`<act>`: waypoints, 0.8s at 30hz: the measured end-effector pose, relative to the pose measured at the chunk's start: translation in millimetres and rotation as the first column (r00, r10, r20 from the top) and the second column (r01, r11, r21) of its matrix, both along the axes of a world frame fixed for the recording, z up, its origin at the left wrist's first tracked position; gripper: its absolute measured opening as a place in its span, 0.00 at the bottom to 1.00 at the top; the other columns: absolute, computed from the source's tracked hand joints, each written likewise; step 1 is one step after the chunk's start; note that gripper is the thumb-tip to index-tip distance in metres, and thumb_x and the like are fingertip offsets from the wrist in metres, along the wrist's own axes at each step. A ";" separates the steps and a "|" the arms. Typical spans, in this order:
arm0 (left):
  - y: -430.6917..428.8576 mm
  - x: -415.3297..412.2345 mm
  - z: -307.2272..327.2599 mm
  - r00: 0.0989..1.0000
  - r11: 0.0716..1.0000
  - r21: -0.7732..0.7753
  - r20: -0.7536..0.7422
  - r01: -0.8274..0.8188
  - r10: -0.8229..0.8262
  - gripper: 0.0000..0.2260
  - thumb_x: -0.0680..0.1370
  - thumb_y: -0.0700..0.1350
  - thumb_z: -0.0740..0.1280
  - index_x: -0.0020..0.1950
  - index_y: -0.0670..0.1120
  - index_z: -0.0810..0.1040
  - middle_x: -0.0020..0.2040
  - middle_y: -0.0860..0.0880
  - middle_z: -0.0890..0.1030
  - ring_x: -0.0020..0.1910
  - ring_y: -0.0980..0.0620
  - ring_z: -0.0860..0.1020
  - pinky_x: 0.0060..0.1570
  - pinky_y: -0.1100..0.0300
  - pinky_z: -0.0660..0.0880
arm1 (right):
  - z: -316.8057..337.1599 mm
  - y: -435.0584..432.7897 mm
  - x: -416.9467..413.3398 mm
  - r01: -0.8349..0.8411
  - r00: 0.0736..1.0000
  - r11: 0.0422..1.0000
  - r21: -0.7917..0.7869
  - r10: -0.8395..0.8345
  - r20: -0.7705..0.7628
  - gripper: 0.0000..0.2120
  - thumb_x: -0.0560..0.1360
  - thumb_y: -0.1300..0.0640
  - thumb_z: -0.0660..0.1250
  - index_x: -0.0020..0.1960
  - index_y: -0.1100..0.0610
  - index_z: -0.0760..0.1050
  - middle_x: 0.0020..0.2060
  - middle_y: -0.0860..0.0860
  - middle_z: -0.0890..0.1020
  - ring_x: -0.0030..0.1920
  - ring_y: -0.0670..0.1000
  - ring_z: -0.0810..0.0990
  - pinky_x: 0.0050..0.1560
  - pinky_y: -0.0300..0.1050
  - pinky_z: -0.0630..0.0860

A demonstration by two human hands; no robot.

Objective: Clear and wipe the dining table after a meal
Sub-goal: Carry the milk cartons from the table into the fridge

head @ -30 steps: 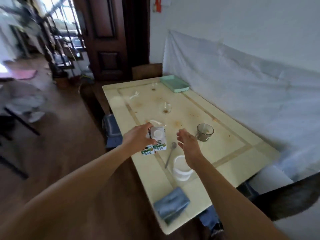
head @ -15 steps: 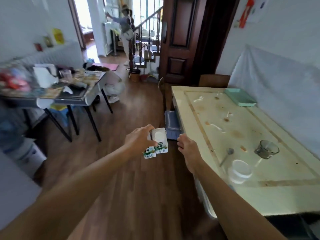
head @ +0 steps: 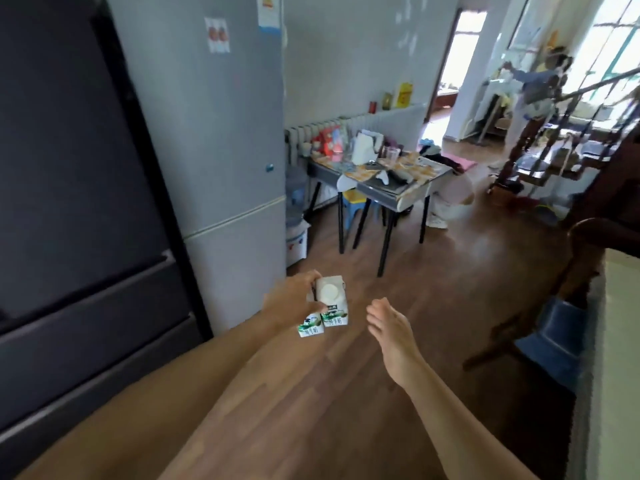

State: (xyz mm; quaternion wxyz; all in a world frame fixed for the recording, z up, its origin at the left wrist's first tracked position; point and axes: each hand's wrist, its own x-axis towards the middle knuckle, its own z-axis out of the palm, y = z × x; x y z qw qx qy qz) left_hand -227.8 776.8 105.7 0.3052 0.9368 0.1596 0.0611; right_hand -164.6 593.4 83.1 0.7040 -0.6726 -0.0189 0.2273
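Two small white milk cartons with green printed labels (head: 323, 311) sat side by side in our left hand (head: 291, 303), held out over the brown wooden floor (head: 311, 410), well away from the cream-topped dining table (head: 620, 358), of which only one edge showed at the far right of the view. Our fingers were clenched around the backs and sides of both cartons at once, the thumb pressing over their tops. Our right hand (head: 393, 336) was empty, fingers released and stretched flat, just beside the cartons but not touching them.

We judged the cartons to be light, thin paperboard that would dent if squeezed hard, and the printed coating could be a little slick. Gripping them low and across both flat sides seemed the safest hold, since a pinch at the top alone might let one slide out. The nearer carton showed a round white cap (head: 328, 292) on its sloped top. We could not tell whether either carton held any milk, nor whether the cap was tight, so keeping them upright seemed wise.

Ahead stood a tall grey refrigerator (head: 214, 133) and a dark cabinet (head: 69, 168) at the left. A cluttered black-legged side table (head: 408, 194) stood further off. No bin was in view.
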 end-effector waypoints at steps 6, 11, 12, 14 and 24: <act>82.1 -144.0 0.8 0.938 0.940 0.065 -0.073 -0.334 0.338 0.20 0.69 0.53 0.71 0.59 0.56 0.71 0.54 0.54 0.80 0.53 0.50 0.78 0.49 0.54 0.75 | -2.7 108.6 -78.9 -0.269 0.962 0.963 0.030 0.270 -0.029 0.23 0.81 0.50 0.56 0.68 0.65 0.67 0.65 0.60 0.73 0.66 0.56 0.73 0.68 0.49 0.68; 154.4 -245.8 11.7 0.852 0.854 0.071 -0.064 -0.515 0.519 0.20 0.70 0.54 0.71 0.60 0.56 0.71 0.54 0.53 0.79 0.51 0.49 0.78 0.46 0.56 0.73 | 3.6 201.5 -145.2 -0.437 0.898 0.898 0.055 0.439 -0.017 0.23 0.81 0.50 0.54 0.69 0.65 0.66 0.66 0.60 0.73 0.66 0.55 0.72 0.68 0.49 0.67; 166.8 -263.9 12.2 0.835 0.837 0.077 -0.067 -0.541 0.546 0.21 0.70 0.54 0.71 0.60 0.56 0.70 0.54 0.53 0.79 0.51 0.49 0.77 0.46 0.56 0.73 | 3.1 218.1 -158.1 -0.457 0.888 0.888 0.055 0.459 -0.021 0.23 0.81 0.50 0.54 0.69 0.64 0.66 0.66 0.60 0.72 0.66 0.56 0.72 0.67 0.49 0.67; 197.2 -304.3 12.3 0.797 0.800 0.087 -0.074 -0.593 0.599 0.21 0.70 0.55 0.71 0.61 0.56 0.70 0.54 0.54 0.79 0.52 0.49 0.77 0.45 0.57 0.71 | 2.5 256.2 -188.3 -0.495 0.866 0.867 0.062 0.498 -0.040 0.23 0.81 0.49 0.54 0.70 0.64 0.65 0.67 0.60 0.72 0.66 0.56 0.72 0.67 0.48 0.67; 323.2 -456.9 2.3 0.641 0.644 0.115 -0.071 -0.756 0.765 0.23 0.70 0.53 0.71 0.63 0.55 0.69 0.54 0.52 0.80 0.45 0.51 0.76 0.42 0.57 0.76 | -14.3 407.8 -318.0 -0.616 0.752 0.776 0.135 0.631 -0.192 0.25 0.81 0.48 0.54 0.70 0.64 0.64 0.66 0.60 0.73 0.66 0.57 0.73 0.67 0.50 0.69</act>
